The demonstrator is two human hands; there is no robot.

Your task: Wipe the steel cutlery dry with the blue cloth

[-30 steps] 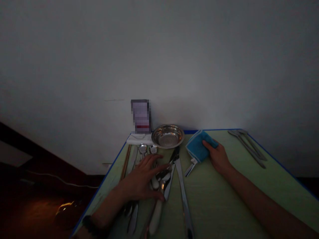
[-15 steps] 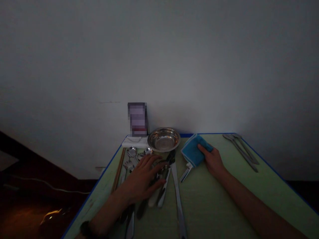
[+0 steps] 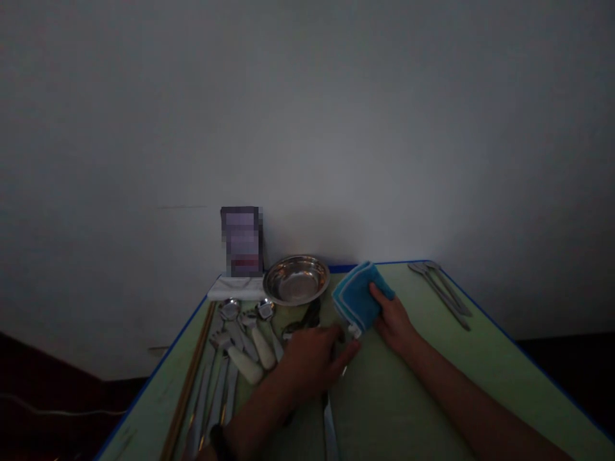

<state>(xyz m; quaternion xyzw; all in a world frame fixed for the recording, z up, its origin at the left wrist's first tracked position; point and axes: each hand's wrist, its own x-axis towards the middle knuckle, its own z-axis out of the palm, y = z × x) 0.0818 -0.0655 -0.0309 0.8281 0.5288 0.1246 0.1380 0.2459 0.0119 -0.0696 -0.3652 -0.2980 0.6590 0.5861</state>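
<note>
My right hand (image 3: 394,320) is closed on a folded blue cloth (image 3: 359,298) with pale edges, held above the table. A small whitish tip (image 3: 354,331) pokes out at the cloth's lower corner; the rest of that item is mostly hidden. My left hand (image 3: 319,358) reaches just left of the cloth, its thumb apart from its bent fingers, and I see nothing held in it. Under and beyond it lie dark-looking utensils, partly covered. A table knife (image 3: 329,422) shows below the left hand. Left of the wrist lie spoons (image 3: 230,310) and forks with pale handles (image 3: 245,365).
A shiny metal bowl (image 3: 296,282) stands at the back by the wall. Left of it, a blurred upright panel (image 3: 243,240) rests behind a white folded cloth (image 3: 235,288). Chopsticks (image 3: 189,384) lie along the left edge; several utensils (image 3: 444,288) lie at the right back.
My left hand has moved right from over the cutlery towards the cloth, uncovering forks and spoons. The right hand keeps its hold on the cloth. The view has shifted slightly right.
</note>
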